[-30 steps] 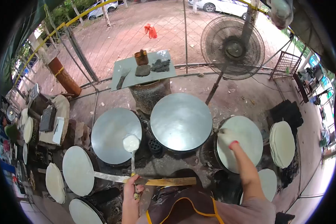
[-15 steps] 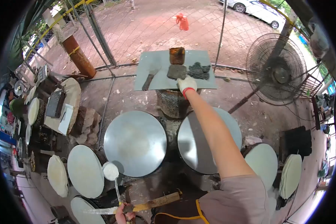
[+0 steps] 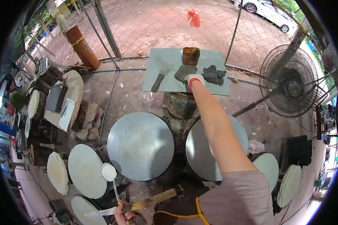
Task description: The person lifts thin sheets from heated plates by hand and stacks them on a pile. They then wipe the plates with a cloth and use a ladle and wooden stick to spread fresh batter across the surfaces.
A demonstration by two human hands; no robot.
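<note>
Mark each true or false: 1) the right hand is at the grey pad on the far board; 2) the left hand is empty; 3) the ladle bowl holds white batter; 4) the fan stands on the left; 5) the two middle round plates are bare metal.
1) True: the right hand rests on the grey pad on the board.
2) False: the left hand grips a ladle and a long flat stick.
3) True.
4) False: the fan stands on the right.
5) True: left plate, right plate.

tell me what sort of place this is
Probably an open-air flatbread or rice-paper cooking stall: round metal griddles on stoves, thin pale sheets spread on discs, a ladle of white batter, beside a standing fan.
</note>
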